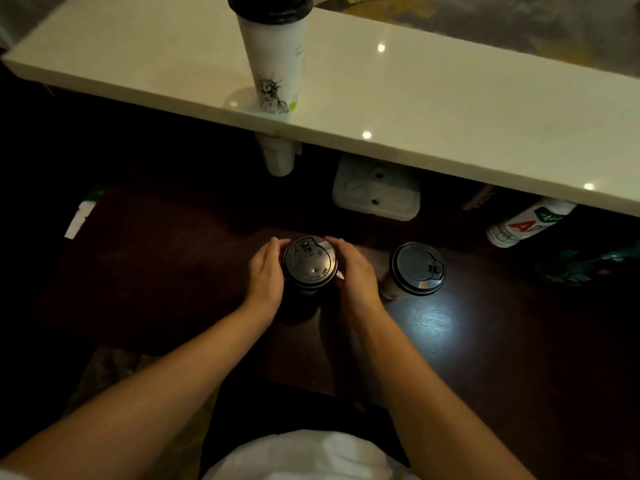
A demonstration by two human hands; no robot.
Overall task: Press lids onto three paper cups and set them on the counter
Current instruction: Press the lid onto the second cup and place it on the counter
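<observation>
Lidded cup [309, 268] on dark wooden table [485, 341], both hands' fingers [273, 242] clamped around it.

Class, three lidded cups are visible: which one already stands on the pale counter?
The tall white cup with the statue drawing; the other two sit on the dark lower table.

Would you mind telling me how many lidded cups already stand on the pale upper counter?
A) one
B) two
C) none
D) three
A: only one cup with a black lid stands on the counter; a second cup sits between both hands on the dark lower table, and a third cup stands beside it.
</observation>
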